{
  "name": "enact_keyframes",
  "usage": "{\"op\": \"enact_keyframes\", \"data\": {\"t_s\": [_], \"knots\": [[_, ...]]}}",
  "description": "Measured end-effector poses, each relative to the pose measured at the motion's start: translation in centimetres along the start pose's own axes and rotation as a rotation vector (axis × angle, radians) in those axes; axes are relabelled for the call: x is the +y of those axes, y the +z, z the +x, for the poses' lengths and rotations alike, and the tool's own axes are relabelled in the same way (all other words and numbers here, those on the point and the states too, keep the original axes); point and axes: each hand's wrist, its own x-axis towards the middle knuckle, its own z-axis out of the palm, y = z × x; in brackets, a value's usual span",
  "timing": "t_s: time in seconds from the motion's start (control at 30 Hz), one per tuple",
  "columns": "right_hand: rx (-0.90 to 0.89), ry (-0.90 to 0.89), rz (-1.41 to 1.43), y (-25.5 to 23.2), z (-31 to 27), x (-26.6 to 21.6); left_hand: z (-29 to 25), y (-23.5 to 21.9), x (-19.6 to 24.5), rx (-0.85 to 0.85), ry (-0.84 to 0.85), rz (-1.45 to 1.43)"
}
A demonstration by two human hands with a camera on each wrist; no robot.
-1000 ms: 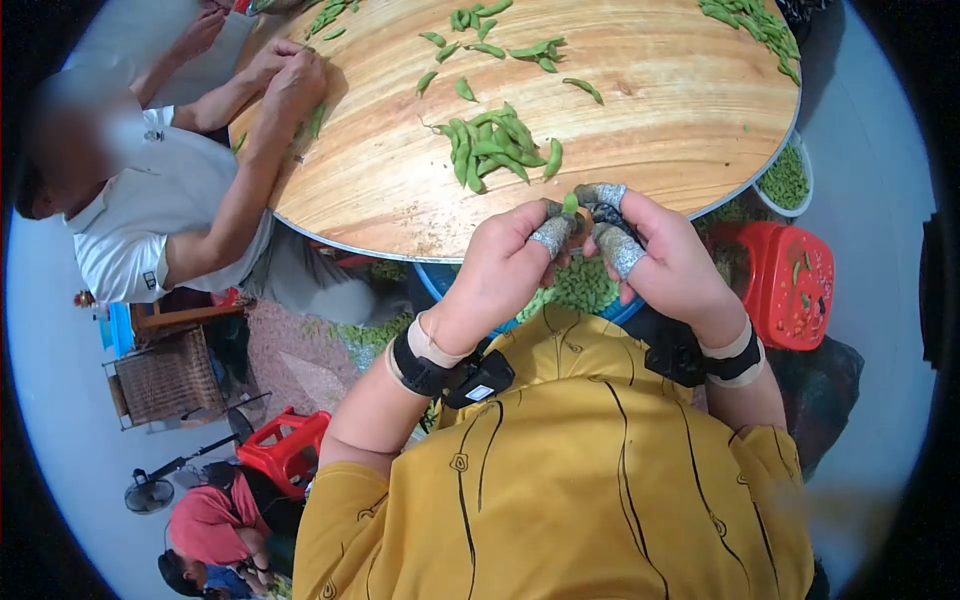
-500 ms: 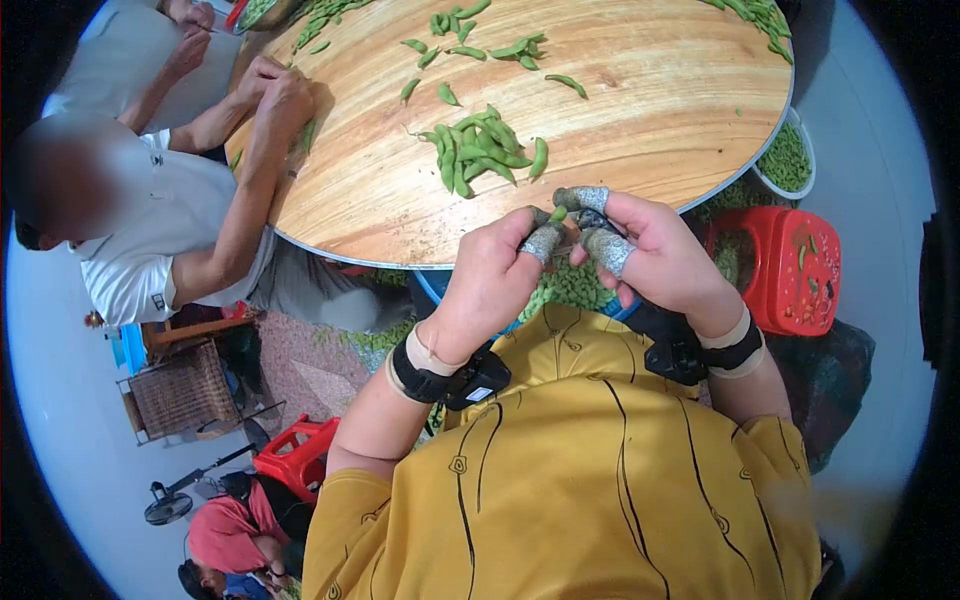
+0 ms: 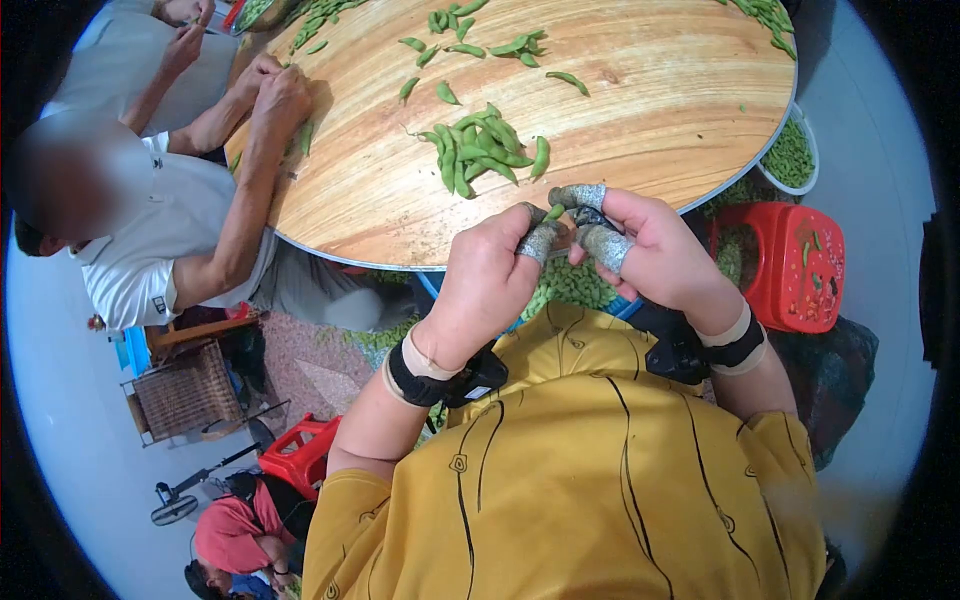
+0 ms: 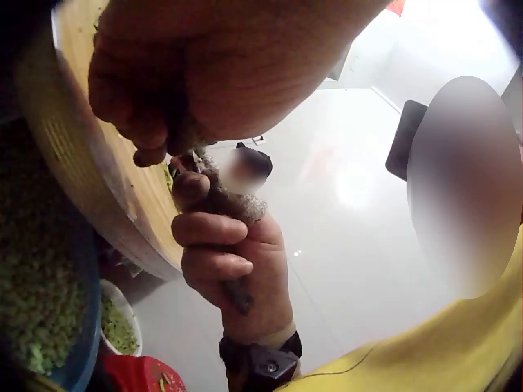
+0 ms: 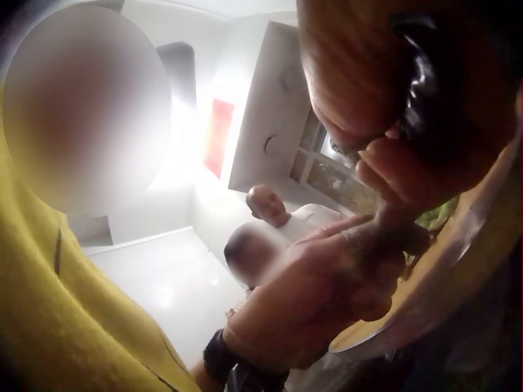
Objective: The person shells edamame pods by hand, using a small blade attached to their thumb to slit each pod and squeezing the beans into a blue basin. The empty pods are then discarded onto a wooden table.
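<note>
Over the table's near edge in the head view, my left hand (image 3: 487, 272) pinches a green soybean pod (image 3: 555, 212) between thumb and fingers. Close beside it, my right hand (image 3: 655, 245) curls round a glossy black object (image 5: 421, 77), mostly hidden in the grip; I cannot tell its kind. A dark end (image 4: 237, 296) sticks out below the right palm in the left wrist view. Grey speckled wraps (image 3: 606, 250) cover thumbs and fingertips. A heap of soybean pods (image 3: 480, 150) lies on the table just beyond both hands.
Shelled beans (image 3: 570, 285) fill a blue tub (image 4: 86, 327) under my hands. More pods (image 3: 765, 20) lie around the round wooden table (image 3: 640, 130). A red stool (image 3: 795, 270) and a white bowl of beans (image 3: 790, 155) stand right. A person (image 3: 200, 220) works at left.
Between one second and half a second ago the view shifted and both hands came slightly apart. Since then, the right hand has drawn a little nearer the left. The pod stays in the left fingers.
</note>
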Motion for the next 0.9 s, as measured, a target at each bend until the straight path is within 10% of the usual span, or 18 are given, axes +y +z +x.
{"op": "enact_keyframes", "data": {"t_s": [0.27, 0.33, 0.37, 0.5, 0.6, 0.8, 0.9], "knots": [[-0.066, 0.014, 0.05, -0.4, 0.2, 0.3, -0.4, -0.4, 0.3, -0.098, -0.039, -0.079], [-0.155, 0.069, 0.224, -0.4, -0.6, -0.8, -0.8, -1.0, -0.1, -0.337, -0.438, -1.095], [-0.244, 0.124, 0.398, -0.4, -0.9, -1.4, -1.3, -0.9, -0.7, -0.448, -0.366, -1.364], [-0.273, 0.133, 0.426, -0.3, -0.9, -1.7, -1.1, -1.5, -0.4, -0.547, -0.386, -1.469], [-0.136, 0.101, 0.172, -0.1, -0.3, -0.6, -0.7, -1.6, -0.1, -0.364, -0.353, -0.901], [-0.085, 0.14, -0.021, 0.7, -0.3, -0.1, -1.5, -0.9, 0.0, 0.027, 0.258, 0.426], [-0.059, 0.144, -0.066, 1.0, -0.5, -0.8, -1.6, -0.1, 0.3, 0.126, 0.29, 0.593]]}}
